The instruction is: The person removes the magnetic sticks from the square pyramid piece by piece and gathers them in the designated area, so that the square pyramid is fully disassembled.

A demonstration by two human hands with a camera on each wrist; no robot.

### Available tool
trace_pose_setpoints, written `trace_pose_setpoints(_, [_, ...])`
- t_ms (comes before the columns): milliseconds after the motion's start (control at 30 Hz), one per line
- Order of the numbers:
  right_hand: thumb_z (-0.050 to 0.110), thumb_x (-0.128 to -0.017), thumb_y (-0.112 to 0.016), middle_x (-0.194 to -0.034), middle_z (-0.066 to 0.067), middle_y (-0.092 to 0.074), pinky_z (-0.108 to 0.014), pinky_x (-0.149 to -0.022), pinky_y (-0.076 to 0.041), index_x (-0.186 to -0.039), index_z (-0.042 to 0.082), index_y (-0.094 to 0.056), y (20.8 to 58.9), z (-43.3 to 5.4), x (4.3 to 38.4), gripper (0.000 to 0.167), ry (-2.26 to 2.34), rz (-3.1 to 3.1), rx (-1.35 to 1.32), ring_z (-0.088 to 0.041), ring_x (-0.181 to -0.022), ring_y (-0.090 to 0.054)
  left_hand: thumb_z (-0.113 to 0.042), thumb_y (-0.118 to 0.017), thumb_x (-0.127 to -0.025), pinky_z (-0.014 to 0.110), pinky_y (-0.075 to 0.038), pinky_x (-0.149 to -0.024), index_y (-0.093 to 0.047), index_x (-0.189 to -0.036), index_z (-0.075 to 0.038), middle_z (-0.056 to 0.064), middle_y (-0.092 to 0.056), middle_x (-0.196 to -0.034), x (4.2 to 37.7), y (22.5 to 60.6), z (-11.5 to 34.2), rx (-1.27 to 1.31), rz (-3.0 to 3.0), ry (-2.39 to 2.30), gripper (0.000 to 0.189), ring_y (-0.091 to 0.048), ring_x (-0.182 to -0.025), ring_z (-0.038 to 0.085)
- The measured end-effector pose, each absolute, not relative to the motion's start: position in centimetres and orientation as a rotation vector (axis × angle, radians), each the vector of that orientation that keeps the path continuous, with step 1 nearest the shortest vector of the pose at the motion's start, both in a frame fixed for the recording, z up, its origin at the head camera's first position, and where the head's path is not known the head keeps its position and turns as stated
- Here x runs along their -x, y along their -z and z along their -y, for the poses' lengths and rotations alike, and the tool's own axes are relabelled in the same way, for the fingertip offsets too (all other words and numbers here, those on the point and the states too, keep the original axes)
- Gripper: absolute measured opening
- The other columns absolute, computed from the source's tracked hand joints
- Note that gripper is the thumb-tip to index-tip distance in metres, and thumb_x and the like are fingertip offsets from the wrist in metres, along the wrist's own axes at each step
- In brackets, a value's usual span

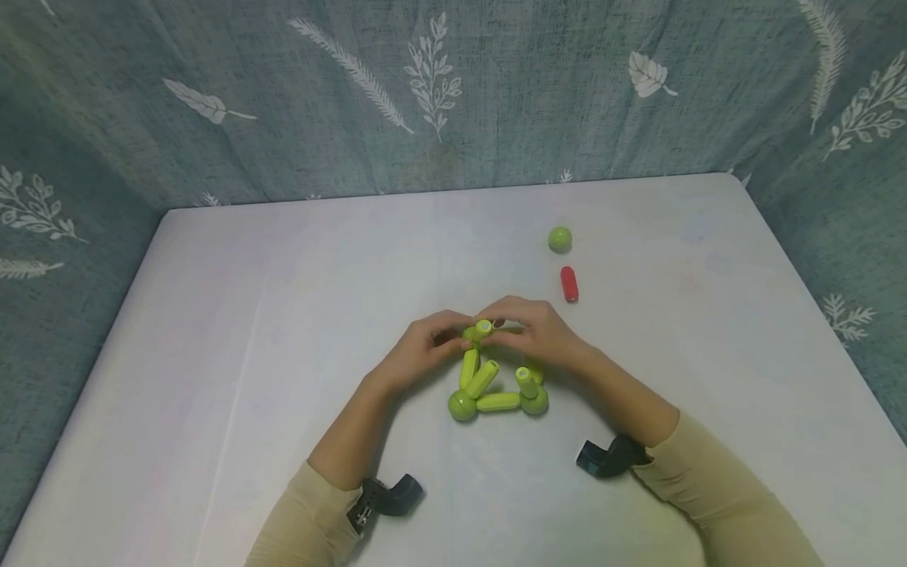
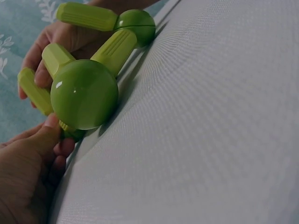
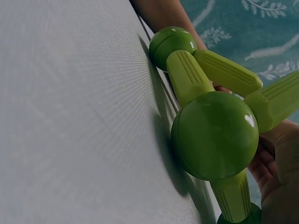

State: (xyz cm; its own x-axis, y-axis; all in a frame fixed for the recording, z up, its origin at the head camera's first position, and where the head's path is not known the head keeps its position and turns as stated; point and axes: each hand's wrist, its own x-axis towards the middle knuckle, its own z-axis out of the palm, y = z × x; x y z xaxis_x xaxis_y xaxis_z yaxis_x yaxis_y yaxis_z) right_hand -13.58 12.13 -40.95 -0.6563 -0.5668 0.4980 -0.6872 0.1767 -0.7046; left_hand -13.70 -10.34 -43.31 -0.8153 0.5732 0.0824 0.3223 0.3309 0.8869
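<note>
Green balls and yellow-green ribbed rods join into a frame on the table. In the head view its near-left ball [image 1: 463, 405] and near-right ball [image 1: 534, 400] are linked by a lying rod [image 1: 498, 402]; other rods slant up from both. My left hand [image 1: 423, 350] pinches the far-left ball [image 1: 471, 336], from which a short rod [image 1: 484, 327] points up. Across from it, my right hand [image 1: 540, 335] pinches a rod [image 1: 512, 329] at that same corner, its fingers covering part of it. The near-left ball [image 2: 84, 94] fills the middle of the left wrist view.
Beyond my right hand lie a loose green ball [image 1: 560, 239] and a red rod [image 1: 570, 284]. The white table [image 1: 319, 276] ends at a patterned blue-green curtain [image 1: 496, 102] at the back. Dark wrist cameras sit at both sleeves.
</note>
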Motion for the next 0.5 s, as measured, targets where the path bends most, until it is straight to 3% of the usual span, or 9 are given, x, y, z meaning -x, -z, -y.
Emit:
trace_pose_setpoints(167, [-0.003,-0.076,-0.074,-0.096,-0.007,-0.071,-0.027,-0.08,-0.052,-0.1,0.002,-0.07,40.98,-12.34,13.58,0.025,-1.484,2.31,-1.227,-0.016,-0.088,-0.063,-0.012,-0.065,-0.089,0.034,-0.049,-0.087,-0.061,-0.122,-0.005,0.01,-0.064,-0.116,13.8,43.4,10.19,-0.824,-2.346,-1.481,0.034,-0.061,-0.097,0.021])
trace_pose_setpoints(500, [-0.009,-0.072,-0.074,-0.097,-0.012,-0.07,-0.023,-0.085,-0.05,-0.1,-0.002,-0.069,40.28,-12.43,13.35,0.029,-1.532,2.245,-1.204,-0.015,-0.094,-0.064,-0.015,-0.065,-0.089,0.032,-0.05,-0.086,-0.063,-0.12,-0.009,0.005,-0.065,-0.115,13.76,43.4,10.31,-0.832,-2.372,-1.458,0.031,-0.061,-0.097,0.016])
